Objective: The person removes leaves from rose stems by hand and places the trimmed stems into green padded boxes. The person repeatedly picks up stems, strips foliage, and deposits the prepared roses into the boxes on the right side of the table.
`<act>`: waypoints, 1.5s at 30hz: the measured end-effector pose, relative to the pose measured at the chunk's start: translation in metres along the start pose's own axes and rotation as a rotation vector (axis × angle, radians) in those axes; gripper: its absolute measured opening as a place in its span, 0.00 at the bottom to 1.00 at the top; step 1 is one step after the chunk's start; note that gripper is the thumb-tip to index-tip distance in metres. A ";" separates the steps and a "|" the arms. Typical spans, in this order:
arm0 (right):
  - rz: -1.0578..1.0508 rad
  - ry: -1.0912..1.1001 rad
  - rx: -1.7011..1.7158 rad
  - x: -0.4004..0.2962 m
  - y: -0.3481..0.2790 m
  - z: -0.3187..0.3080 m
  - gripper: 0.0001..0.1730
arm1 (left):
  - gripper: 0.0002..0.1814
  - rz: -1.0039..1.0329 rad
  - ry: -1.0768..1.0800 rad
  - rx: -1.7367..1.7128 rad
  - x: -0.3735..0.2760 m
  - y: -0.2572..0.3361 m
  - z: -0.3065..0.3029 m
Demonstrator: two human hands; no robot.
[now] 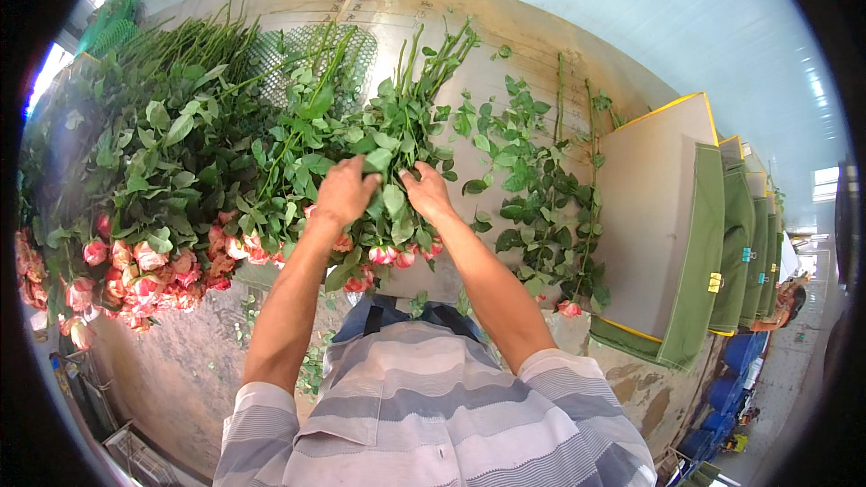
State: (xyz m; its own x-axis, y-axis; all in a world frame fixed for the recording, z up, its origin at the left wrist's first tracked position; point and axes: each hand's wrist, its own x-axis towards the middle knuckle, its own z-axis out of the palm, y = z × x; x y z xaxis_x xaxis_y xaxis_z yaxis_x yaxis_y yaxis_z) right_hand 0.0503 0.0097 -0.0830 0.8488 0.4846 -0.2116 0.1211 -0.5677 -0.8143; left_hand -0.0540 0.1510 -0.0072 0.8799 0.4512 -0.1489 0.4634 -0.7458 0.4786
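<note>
A bunch of pink-and-white roses [394,142] lies before me on a metal table [413,281], stems pointing away and blooms near my body. My left hand [346,191] grips the leafy stems from the left, its fingertips partly hidden by a leaf. From the other side my right hand [426,193] takes hold of the same bunch, thumb against the stems. Just left of my hands, a large heap of roses [183,149] covers the table, its pink blooms [149,277] hanging over the near edge.
Loose rose stems [551,182] with leaves lie to the right. Beyond them stand panels with green cloth [697,250] and clips. Green plastic mesh [369,57] lies under the stems. Measuring lines and numbers [423,5] mark the table's far side. Blue bins [724,389] and another person [788,304] are at far right.
</note>
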 end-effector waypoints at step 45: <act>0.535 0.088 1.207 -0.040 0.104 -0.048 0.24 | 0.16 -0.012 -0.091 -0.072 -0.015 0.048 0.043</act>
State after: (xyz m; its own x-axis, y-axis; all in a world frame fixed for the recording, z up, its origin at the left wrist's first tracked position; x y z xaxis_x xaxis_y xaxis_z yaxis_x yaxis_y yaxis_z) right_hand 0.0533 -0.1005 -0.1329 0.6839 0.3166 -0.6572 -0.7295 0.2938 -0.6176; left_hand -0.0410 0.0874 -0.0195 0.8819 0.4108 -0.2311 0.4678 -0.7022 0.5368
